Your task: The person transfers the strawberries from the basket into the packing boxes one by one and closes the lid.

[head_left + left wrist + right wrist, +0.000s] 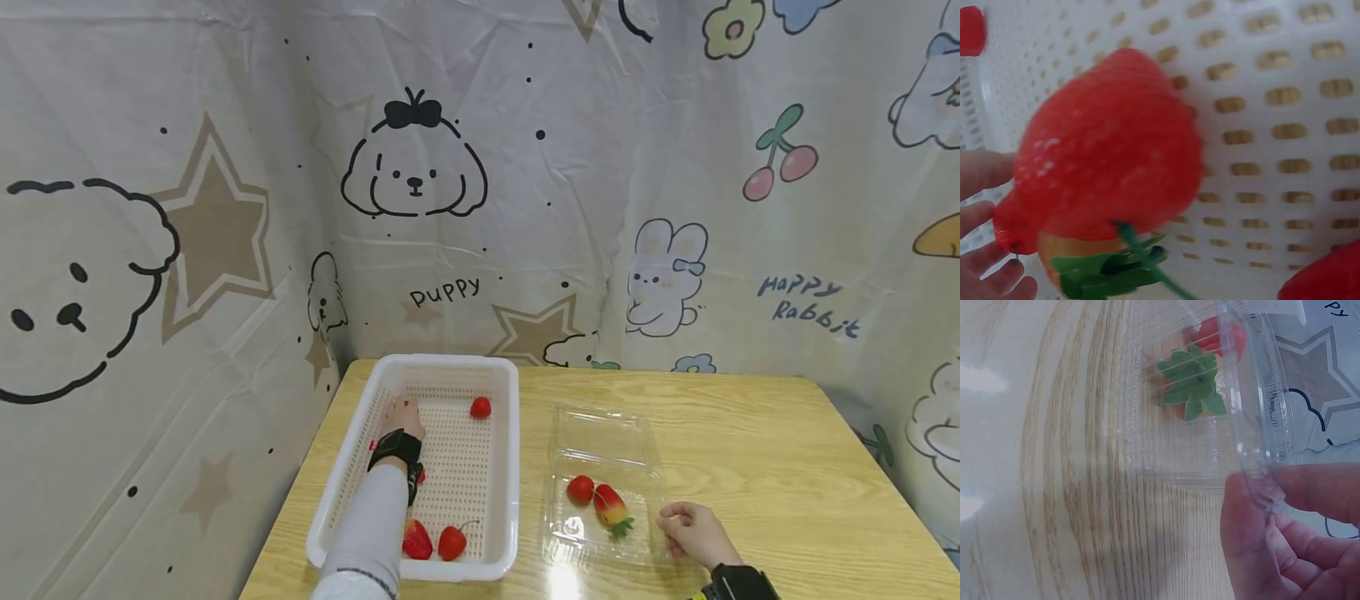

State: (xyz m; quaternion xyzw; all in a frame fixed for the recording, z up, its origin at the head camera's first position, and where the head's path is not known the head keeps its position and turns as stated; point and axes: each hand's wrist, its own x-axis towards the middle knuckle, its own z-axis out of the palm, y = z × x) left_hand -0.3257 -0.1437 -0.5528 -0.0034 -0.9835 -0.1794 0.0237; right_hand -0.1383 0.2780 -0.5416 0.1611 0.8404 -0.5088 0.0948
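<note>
My left hand (403, 415) reaches into the back left of a white perforated basket (512, 467). In the left wrist view its fingers close about a small red fruit (1015, 226), partly hidden behind a large red strawberry (1110, 144) with green leaves. With thumb and fingers my right hand (699, 533) pinches the edge of a clear plastic container (1254, 444), whose lid lies open towards the back. Inside the container are a round red fruit (581, 490) and a red-and-yellow strawberry (609, 505) with a green leafy top.
Near the basket's front lie a red strawberry (417, 540) and a red fruit with a stem (452, 543). Another red fruit (481, 407) sits at its back right. A wooden table (787, 467) carries everything, with a printed curtain (555, 208) behind it.
</note>
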